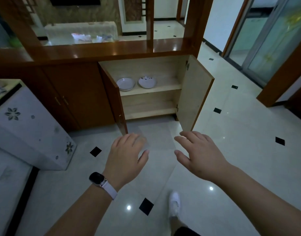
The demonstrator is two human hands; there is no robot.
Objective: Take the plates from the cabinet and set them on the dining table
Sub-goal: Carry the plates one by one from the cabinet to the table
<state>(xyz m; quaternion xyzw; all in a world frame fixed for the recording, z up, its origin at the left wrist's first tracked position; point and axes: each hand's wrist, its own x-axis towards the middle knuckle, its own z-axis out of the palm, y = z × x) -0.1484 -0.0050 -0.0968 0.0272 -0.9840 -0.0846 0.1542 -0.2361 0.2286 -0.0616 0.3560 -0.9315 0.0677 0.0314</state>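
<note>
A table point(18, 126) draped in a flowered cloth stands at nine o'clock. The left hand point(125, 157), wearing a watch point(97, 179), hovers palm down over the tiled floor point(231, 150), fingers loosely spread and holding nothing. At twelve o'clock the cabinet point(149, 99) stands with both doors open; two white plates point(126, 83) sit side by side on its upper shelf. The right hand point(199, 153) hovers likewise, fingers spread, empty.

Dim indoor light, ceiling-lamp glare spots on glossy floor point(231, 150) (two bright dots), wide-angle edge bending, soft focus
</note>
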